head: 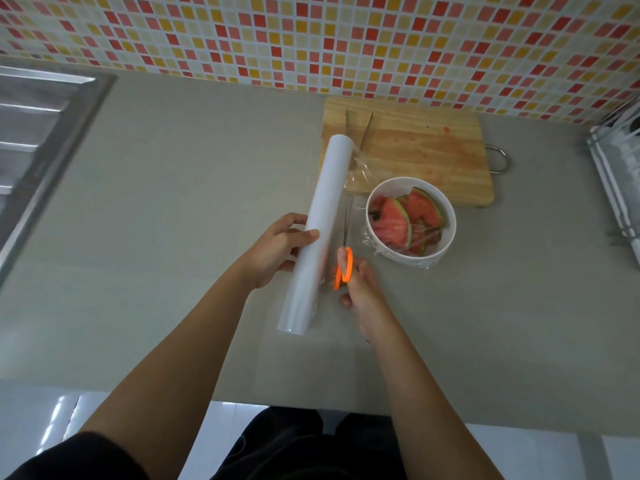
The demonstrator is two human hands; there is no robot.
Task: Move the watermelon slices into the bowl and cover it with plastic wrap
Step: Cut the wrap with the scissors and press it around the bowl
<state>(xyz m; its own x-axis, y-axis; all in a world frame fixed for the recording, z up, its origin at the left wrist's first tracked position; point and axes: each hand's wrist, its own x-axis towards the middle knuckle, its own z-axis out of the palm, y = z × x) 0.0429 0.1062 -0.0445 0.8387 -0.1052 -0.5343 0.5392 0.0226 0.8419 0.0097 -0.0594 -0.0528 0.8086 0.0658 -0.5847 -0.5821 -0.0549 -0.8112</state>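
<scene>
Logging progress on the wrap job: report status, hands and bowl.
Left hand grips wrap roll. Right hand works orange scissors on the film. Watermelon slices in bowl, film over it. Nothing in the way.

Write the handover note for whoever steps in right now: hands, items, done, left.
Left hand: gripping the plastic wrap roll, held above the counter.
Right hand: holding the orange scissors, blades pointing away along the film beside the roll.
Bowl: on the counter in front of the cutting board, watermelon slices inside, film stretched over it.
Done: slices moved, wrap pulled across.
Left: cut the film free, press the edges down.
</scene>
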